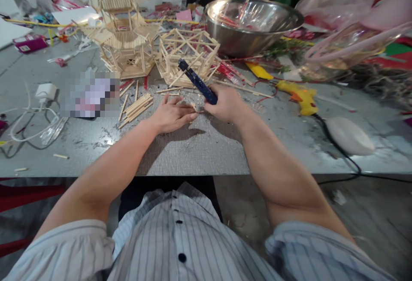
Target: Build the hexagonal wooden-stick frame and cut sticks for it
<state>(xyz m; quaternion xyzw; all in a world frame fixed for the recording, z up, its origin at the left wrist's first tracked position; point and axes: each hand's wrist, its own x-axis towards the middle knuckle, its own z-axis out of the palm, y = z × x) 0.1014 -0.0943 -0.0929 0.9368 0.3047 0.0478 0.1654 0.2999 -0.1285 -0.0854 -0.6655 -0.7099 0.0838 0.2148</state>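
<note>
My right hand (226, 103) is closed round a dark blue tool (197, 82) whose handle points up and away to the left. My left hand (172, 114) lies flat on the grey table (199, 152), fingers stretched out and pressing down a small wooden stick piece (196, 107) at the tool's lower end. A loose pile of wooden sticks (137, 108) lies just left of my left hand. Behind the hands stand a stick-built frame (186, 55) and a taller stick tower model (124, 36).
A steel bowl (254, 25) sits at the back right. A yellow glue gun (298, 96) with a black cord lies to the right, near a white oval object (349, 135). A white charger and cable (41, 101) lie at the left. Craft clutter fills the far edge.
</note>
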